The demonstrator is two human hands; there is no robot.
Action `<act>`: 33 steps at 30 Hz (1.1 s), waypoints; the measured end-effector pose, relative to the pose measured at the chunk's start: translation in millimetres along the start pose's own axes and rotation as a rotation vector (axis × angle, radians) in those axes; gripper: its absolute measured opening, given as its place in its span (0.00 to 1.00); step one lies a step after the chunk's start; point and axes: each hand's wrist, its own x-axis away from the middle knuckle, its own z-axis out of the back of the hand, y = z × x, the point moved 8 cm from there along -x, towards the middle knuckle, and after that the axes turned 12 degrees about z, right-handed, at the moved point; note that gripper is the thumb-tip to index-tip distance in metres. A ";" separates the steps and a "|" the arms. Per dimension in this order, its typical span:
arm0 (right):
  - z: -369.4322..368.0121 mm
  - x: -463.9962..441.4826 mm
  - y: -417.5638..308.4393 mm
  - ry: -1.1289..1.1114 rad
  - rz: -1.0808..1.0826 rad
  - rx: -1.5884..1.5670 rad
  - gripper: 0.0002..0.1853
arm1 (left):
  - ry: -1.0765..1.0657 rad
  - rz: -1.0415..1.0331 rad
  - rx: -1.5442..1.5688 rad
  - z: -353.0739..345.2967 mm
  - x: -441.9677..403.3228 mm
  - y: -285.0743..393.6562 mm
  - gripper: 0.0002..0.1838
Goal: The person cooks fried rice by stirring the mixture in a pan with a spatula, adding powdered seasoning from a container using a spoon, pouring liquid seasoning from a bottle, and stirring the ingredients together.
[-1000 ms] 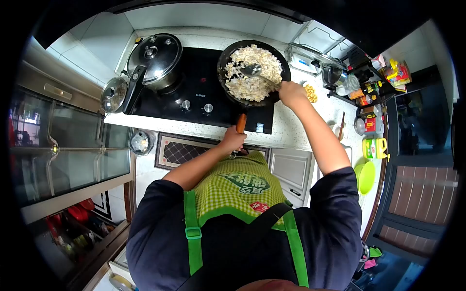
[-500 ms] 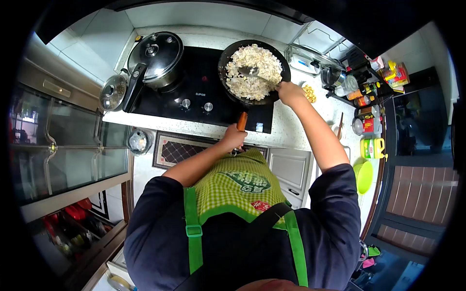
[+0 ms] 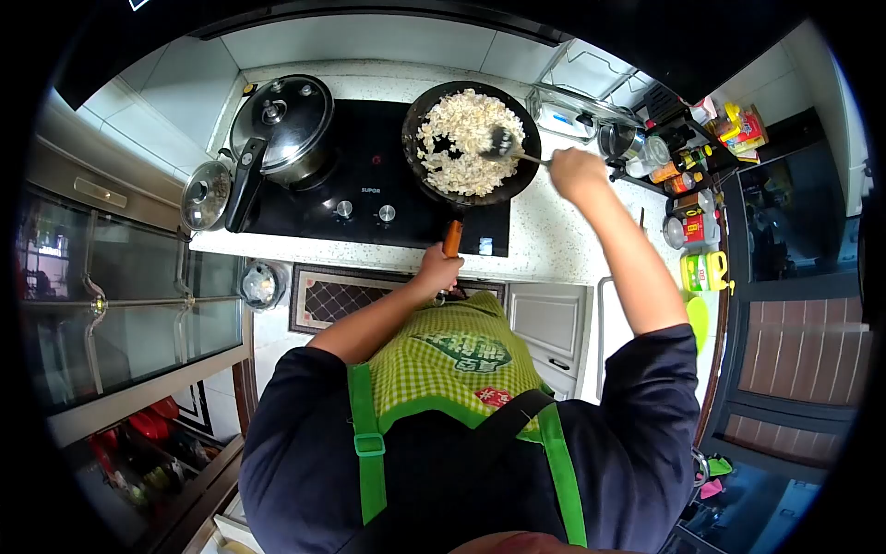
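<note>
A black wok (image 3: 531, 175) sits on the cooktop's right side, filled with what looks like fried rice (image 3: 466, 120). My left hand (image 3: 437, 269) is closed around the wok's wooden handle (image 3: 452, 239), near the counter's front edge. Off the wok's right rim, my right hand (image 3: 578, 174) grips the handle end of a spatula (image 3: 501, 142). The spatula's dark head rests among the rice, toward the right of the wok. Part of the black wok bottom shows through a gap in the rice.
A pressure cooker (image 3: 288, 125) stands on the left of the black cooktop (image 3: 369, 148), its long handle pointing toward me. Beside it is a glass lid (image 3: 205, 196). Bottles and a yellow-green jug (image 3: 704, 271) line the counter's right side. A glass container (image 3: 577, 120) is behind the wok.
My right hand has drawn outward to the right with the spatula, whose head shifted right in the rice. A dark gap has opened in the rice. My left hand keeps its hold.
</note>
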 end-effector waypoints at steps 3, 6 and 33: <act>36.9 9.9 11.0 -0.121 -0.071 0.168 0.15 | -0.002 0.028 0.019 -2.7 0.6 -2.6 0.10; 28.5 -21.5 1.7 -0.110 -0.110 0.184 0.16 | 0.004 0.024 -0.022 -4.0 9.4 5.5 0.11; -10.0 27.4 16.4 -0.024 0.113 0.164 0.12 | -0.024 0.015 -0.067 -2.4 15.0 13.7 0.08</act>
